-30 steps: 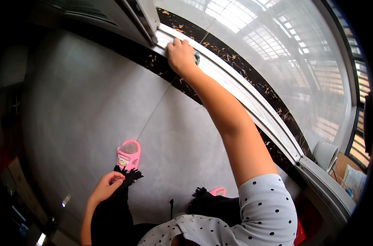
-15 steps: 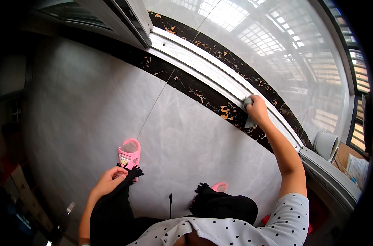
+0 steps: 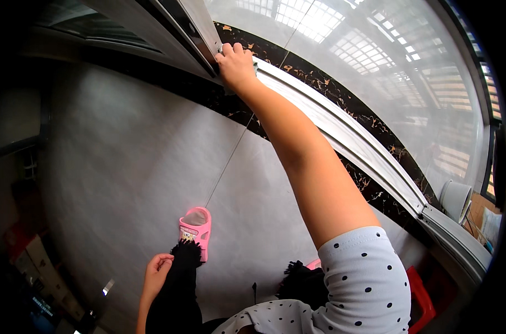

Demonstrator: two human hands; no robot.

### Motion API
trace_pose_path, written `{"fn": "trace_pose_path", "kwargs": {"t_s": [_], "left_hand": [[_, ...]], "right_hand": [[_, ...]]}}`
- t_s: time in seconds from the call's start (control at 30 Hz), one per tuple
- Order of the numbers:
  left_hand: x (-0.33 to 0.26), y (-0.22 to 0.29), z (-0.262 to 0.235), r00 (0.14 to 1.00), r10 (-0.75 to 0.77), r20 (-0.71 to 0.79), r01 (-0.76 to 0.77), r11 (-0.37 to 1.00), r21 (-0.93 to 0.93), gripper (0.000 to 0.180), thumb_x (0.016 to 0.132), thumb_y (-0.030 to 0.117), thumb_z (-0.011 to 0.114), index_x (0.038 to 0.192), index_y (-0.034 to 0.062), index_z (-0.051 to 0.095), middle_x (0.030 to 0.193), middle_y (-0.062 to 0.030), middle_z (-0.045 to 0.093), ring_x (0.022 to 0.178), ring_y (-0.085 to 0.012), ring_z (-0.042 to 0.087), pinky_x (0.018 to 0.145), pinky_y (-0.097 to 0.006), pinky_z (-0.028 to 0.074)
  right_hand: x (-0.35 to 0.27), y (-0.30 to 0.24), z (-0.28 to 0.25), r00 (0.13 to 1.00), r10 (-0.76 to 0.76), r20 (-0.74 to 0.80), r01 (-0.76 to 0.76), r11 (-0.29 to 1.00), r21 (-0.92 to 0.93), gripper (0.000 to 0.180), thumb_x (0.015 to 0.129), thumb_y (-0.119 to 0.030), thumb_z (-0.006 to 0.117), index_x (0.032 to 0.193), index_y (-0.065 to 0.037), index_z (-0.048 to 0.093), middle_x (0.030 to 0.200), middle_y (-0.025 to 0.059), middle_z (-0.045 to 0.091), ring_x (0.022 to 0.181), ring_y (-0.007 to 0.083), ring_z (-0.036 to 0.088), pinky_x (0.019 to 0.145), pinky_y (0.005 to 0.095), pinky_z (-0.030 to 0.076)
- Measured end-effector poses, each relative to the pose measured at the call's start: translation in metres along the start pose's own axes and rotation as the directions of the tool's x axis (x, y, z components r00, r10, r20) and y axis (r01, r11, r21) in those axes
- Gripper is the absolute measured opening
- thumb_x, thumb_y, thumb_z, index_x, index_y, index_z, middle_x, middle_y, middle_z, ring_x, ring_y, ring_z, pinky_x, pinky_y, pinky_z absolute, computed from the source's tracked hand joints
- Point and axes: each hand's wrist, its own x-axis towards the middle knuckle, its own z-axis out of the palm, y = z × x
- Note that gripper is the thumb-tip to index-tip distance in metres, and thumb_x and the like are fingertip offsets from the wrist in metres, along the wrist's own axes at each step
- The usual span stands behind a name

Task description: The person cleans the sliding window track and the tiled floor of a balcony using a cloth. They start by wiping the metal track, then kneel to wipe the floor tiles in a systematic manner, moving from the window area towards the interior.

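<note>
My right hand (image 3: 237, 68) is stretched far forward to the end of the white sliding-door track (image 3: 297, 94), close to the upright door frame (image 3: 200, 25). Its fingers are closed over a grey-green cloth (image 3: 255, 68) pressed on the track; most of the cloth is hidden under the hand. Beside my left trouser leg (image 3: 178, 289), my left hand (image 3: 157, 273) rests with its fingers curled together, and nothing shows in them.
Black stone strips with gold veins (image 3: 369, 111) border the track. Pink sandals (image 3: 196, 234) are on my feet on the grey tiled floor (image 3: 136, 150). A white bucket (image 3: 455, 200) stands at the right, and a red plastic thing (image 3: 420, 298) lies near my right sleeve.
My right hand has gone from the right part of the track to its far left end, taking the cloth along. My left hand has shifted slightly down with my body's movement.
</note>
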Motion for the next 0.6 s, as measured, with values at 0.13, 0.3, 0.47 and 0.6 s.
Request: {"fn": "trace_pose_path", "kwargs": {"t_s": [0.13,0.3,0.47,0.6], "left_hand": [[0.002,0.002,0.003,0.999,0.047,0.006,-0.047,0.999,-0.007,0.013,0.088,0.005,0.051,0.099,0.0003,0.055,0.088,-0.0005,0.059,0.077,-0.0049,0.052,0.071,-0.018,0.042],[0.006,0.012,0.015,0.997,0.052,0.056,-0.057,0.994,0.089,0.015,0.087,0.004,0.052,0.101,0.0001,0.055,0.090,-0.0020,0.060,0.079,-0.0056,0.053,0.073,-0.019,0.042],[0.007,0.021,0.027,0.985,0.070,0.156,-0.096,0.982,0.164,0.016,0.086,0.004,0.053,0.101,-0.0001,0.055,0.091,-0.0037,0.060,0.081,-0.0072,0.054,0.075,-0.020,0.043],[0.012,0.027,0.035,0.967,0.089,0.238,-0.144,0.964,0.224,0.017,0.086,0.004,0.052,0.102,-0.0004,0.054,0.093,-0.0045,0.060,0.082,-0.0081,0.054,0.076,-0.022,0.043]], "right_hand": [[-0.014,0.013,-0.003,0.997,-0.073,0.020,0.074,0.993,-0.091,0.013,0.074,-0.016,0.053,0.080,-0.008,0.062,0.090,0.0088,0.051,0.087,0.0248,0.050,0.068,0.0384,0.042],[-0.078,0.053,-0.034,0.999,0.018,0.037,-0.014,0.994,-0.105,0.010,0.070,-0.013,0.055,0.078,-0.006,0.058,0.086,0.0099,0.051,0.083,0.0239,0.052,0.058,0.0338,0.044],[-0.175,0.108,-0.080,0.995,0.096,-0.030,-0.099,0.988,-0.120,0.013,0.068,-0.011,0.055,0.081,-0.007,0.056,0.081,0.0088,0.050,0.077,0.0232,0.053,0.055,0.0330,0.046],[-0.257,0.155,-0.121,0.976,0.215,-0.023,-0.217,0.969,-0.121,0.019,0.069,-0.009,0.055,0.089,-0.009,0.058,0.080,0.0096,0.049,0.076,0.0249,0.055,0.057,0.0341,0.048]]}}
